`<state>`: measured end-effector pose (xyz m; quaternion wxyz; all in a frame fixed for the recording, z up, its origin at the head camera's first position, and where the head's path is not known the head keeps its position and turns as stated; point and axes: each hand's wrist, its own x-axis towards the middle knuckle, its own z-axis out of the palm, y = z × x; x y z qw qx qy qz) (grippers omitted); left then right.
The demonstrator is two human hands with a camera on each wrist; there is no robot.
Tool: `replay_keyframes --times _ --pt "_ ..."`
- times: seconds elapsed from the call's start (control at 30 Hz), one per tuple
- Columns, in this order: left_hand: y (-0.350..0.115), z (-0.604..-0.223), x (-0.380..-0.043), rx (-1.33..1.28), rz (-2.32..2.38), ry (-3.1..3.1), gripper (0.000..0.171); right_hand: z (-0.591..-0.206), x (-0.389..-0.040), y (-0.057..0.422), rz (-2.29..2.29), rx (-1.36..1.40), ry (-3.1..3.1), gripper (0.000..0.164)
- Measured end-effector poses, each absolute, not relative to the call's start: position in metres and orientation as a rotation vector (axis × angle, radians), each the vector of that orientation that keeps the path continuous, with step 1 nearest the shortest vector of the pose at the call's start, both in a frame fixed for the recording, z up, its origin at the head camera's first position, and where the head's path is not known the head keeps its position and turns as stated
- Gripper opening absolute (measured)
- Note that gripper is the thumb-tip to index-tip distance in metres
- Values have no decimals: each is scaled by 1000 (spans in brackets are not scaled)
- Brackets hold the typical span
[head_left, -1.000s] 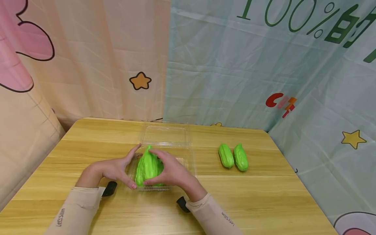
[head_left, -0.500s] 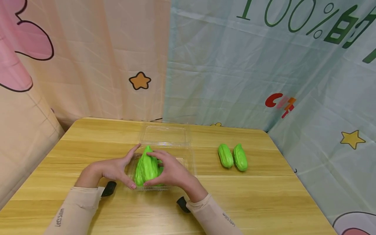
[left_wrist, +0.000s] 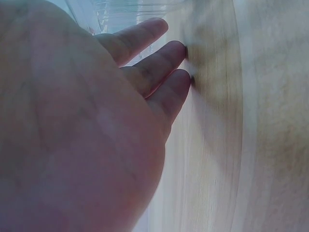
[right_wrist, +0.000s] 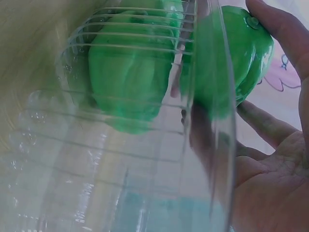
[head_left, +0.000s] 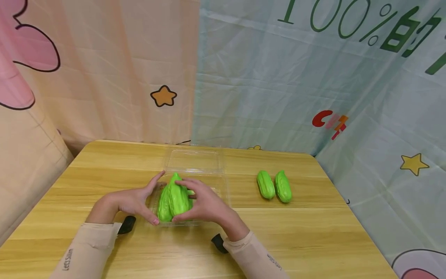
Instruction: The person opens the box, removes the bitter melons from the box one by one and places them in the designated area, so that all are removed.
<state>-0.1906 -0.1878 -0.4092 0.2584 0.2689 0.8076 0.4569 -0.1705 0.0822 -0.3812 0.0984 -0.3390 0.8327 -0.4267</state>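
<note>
Two outside: ridged bright-green gourd with a rounded far end (head_left: 266, 185) and ridged bright-green gourd with a pointed far tip (head_left: 283, 186), side by side on the right of the yellow wood-grain table (head_left: 278, 236); both well apart from the hands.
Box: clear, ribbed plastic clamshell box (head_left: 212, 180), left of centre on the table, both hands at it.
Lid: clear plastic lid (head_left: 195, 159), folded back on the far side, not over the box.
Boxed gourd: ridged bright-green gourd with a bulging near end (head_left: 164, 207), in the left part of the box, just beside the held one, no grip on it.
Held gourd: glossy bright-green gourd with a narrow far tip (head_left: 178, 199), in the near left area of the box; right wrist view shows it partly past the rim, so probably not settled.
Right hand (head_left: 209, 203): grasps the held gourd, thumb at its near end, fingers at its far end.
Left hand (head_left: 134, 199): grasps nothing; fingers spread and extended around the left side of the box, some tips close to the table; pressure on the box, cannot tell.
Green patch: more green between held gourd and right hand; another gourd or not, cannot tell.
Done: lid back, at least one gourd inside.
Left: held gourd not released, two outside, lid not down; looks about midway.
</note>
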Motion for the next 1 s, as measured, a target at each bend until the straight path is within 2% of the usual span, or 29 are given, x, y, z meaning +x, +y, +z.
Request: replay_keyframes --times 1.0 --pt "-189 -410 -190 715 1257 2185 147 -368 -188 129 -1451 -871 2475 92"
